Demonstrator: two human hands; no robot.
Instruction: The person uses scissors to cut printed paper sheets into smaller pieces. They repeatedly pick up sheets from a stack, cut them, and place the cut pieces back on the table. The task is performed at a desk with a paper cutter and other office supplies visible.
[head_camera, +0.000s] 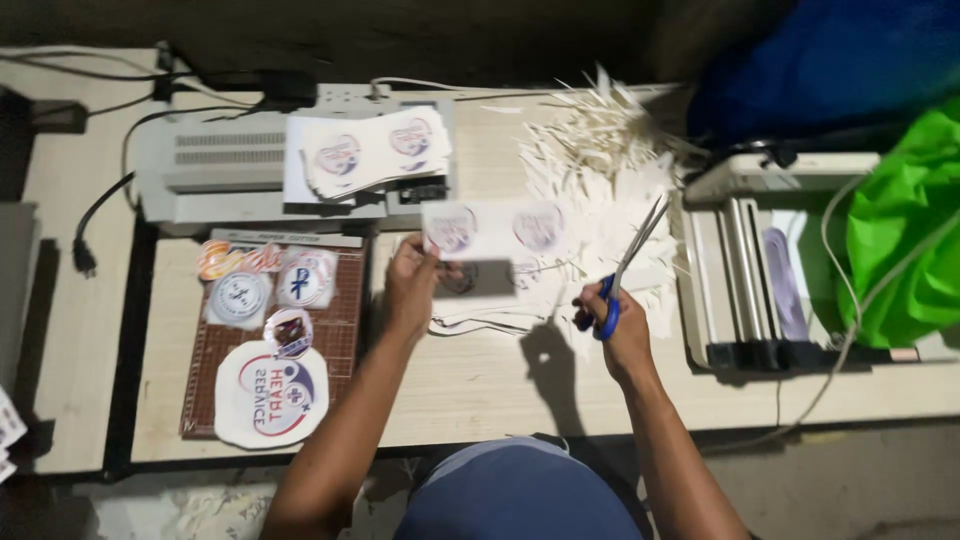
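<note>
Far left, a black power cord (95, 215) is trailing across the pale table (470, 385) toward a grey laminating machine (215, 175), on which a loose stack of printed sheets (370, 150) is resting. Near of it, a brown cutting mat (340, 335) is carrying several cut-out round stickers (270, 285) and one large round-edged sticker (268, 392). At centre, the left hand (412, 285) is pinching the near-left corner of a printed sheet (495, 230) bearing two round designs, holding it raised above further sheets lying on the table; its long axis is running left to right. Directly right of that sheet, the right hand (625, 325) is gripping blue-handled scissors (625, 270), fingers through the loops, blades slightly parted and pointing far and a little right, their tips lying just beside the sheet's right edge. The right hand is the nearer to that edge. Beyond, a heap of white paper offcuts (600, 150) is spreading. Far right, a second pale machine (760, 260) and a green bag (900, 230) are sitting.
</note>
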